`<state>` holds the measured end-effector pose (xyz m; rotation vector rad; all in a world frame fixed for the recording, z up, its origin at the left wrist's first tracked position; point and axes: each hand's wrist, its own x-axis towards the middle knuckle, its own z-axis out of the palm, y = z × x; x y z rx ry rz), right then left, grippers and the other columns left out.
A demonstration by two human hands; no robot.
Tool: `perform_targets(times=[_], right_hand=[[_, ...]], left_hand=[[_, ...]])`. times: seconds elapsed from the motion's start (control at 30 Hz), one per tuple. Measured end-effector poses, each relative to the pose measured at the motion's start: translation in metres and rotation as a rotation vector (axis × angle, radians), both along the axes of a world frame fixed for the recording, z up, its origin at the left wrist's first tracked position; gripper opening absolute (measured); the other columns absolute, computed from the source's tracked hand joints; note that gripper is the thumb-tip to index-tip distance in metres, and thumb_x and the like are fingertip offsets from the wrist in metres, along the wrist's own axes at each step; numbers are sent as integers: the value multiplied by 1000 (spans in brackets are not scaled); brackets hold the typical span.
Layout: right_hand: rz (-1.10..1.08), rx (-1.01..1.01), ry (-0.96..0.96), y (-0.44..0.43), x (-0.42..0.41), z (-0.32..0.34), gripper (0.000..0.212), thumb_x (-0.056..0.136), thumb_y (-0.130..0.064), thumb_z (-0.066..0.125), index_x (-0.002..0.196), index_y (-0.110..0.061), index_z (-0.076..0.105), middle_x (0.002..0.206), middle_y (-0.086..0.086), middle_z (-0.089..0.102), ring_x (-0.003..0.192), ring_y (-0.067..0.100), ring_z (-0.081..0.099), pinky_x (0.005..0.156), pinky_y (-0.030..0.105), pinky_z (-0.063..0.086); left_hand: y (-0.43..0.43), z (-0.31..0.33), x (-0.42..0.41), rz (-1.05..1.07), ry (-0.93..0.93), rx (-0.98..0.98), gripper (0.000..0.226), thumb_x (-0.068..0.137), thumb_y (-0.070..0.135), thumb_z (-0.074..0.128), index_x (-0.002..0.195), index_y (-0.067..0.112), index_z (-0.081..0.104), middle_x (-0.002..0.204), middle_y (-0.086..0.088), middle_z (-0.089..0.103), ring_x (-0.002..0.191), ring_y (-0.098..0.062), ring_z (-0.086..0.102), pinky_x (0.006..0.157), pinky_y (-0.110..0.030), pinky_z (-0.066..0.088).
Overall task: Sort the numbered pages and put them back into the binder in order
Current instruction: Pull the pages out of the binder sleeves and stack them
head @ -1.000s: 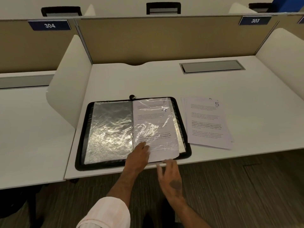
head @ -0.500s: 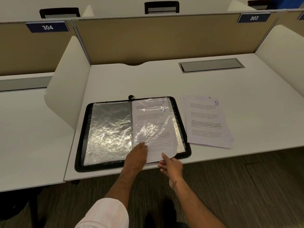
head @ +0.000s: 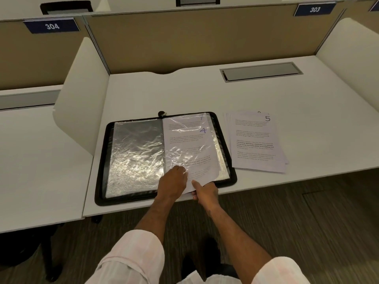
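A black zip binder (head: 102,160) lies open on the white desk, its clear plastic sleeves shining. On its right side lies a printed page marked 4 (head: 192,152), partly inside a sleeve, its lower end past the binder's near edge. A page marked 7 shows behind it. My left hand (head: 174,181) rests on the sleeve and the page's lower left. My right hand (head: 205,193) pinches the page's bottom edge between thumb and fingers. A loose stack of pages (head: 256,142), topped by page 5, lies right of the binder.
White side dividers (head: 82,103) and a tan back panel (head: 194,39) fence the desk. A grey cable hatch (head: 260,71) is set into the desktop at the back right. Another desk adjoins on the left. Dark carpet lies below.
My right hand came up from below the desk edge and took hold of the bottom edge of page 4. The page has slid a little toward me. My left hand stayed put.
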<state>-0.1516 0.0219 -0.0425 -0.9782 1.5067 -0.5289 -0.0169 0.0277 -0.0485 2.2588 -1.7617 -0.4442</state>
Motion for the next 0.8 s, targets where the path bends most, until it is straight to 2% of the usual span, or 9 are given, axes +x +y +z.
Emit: perform_targets(times=[0.17, 0.3, 0.4, 0.47, 0.53, 0.63, 0.73, 0.8], right_hand=[[101, -112, 81, 18, -2, 17, 20, 95, -34, 60, 111, -23, 58, 94, -5, 66, 82, 13, 67, 69, 26, 59], [141, -192, 150, 38, 1, 26, 24, 96, -42, 57, 107, -22, 63, 101, -3, 70, 86, 12, 67, 81, 36, 60], [225, -277, 270, 51, 3, 42, 33, 96, -46, 52, 103, -18, 67, 92, -2, 70, 81, 12, 67, 75, 32, 60], [301, -361, 375, 59, 3, 55, 36, 98, -47, 48, 96, -18, 68, 87, -3, 68, 75, 9, 65, 70, 27, 58], [362, -455, 450, 67, 2, 67, 37, 99, -48, 45, 96, -18, 67, 86, -4, 68, 72, 5, 64, 69, 23, 57], [428, -583, 518, 78, -7, 84, 34, 99, -46, 47, 103, -18, 66, 96, -4, 69, 81, 8, 67, 74, 19, 54], [467, -663, 520, 90, -20, 98, 29, 98, -43, 51, 105, -20, 67, 102, -5, 71, 88, 11, 69, 78, 20, 54], [509, -698, 536, 97, -28, 107, 28, 98, -43, 51, 102, -20, 68, 99, -4, 71, 84, 10, 70, 78, 22, 56]], left_hand=[[-6, 23, -11, 6, -39, -82, 33, 103, 35, 41, 122, 15, 59, 114, -2, 64, 95, -20, 64, 76, -32, 48], [-9, 46, -17, 50, -70, -166, 26, 102, 34, 44, 105, 15, 61, 99, -1, 67, 79, -18, 65, 68, -35, 55], [-2, 62, -18, 43, -92, -166, 23, 102, 32, 45, 102, 14, 60, 99, -2, 65, 81, -22, 65, 69, -38, 55], [5, 70, -16, 23, -100, -171, 16, 96, 28, 58, 106, 15, 58, 103, -2, 64, 86, -24, 66, 72, -39, 55], [10, 75, -14, 40, -82, -188, 22, 89, 31, 67, 104, 18, 58, 99, -1, 64, 84, -23, 66, 70, -37, 56], [19, 83, -11, 133, -70, -222, 23, 89, 38, 66, 96, 18, 59, 89, 0, 63, 74, -20, 65, 62, -32, 53], [29, 90, -7, 263, -44, -239, 18, 93, 33, 63, 90, 16, 57, 87, -1, 63, 69, -16, 60, 57, -29, 46], [37, 93, -5, 337, -27, -256, 16, 95, 29, 61, 91, 14, 60, 86, 0, 63, 67, -12, 57, 57, -26, 40]])
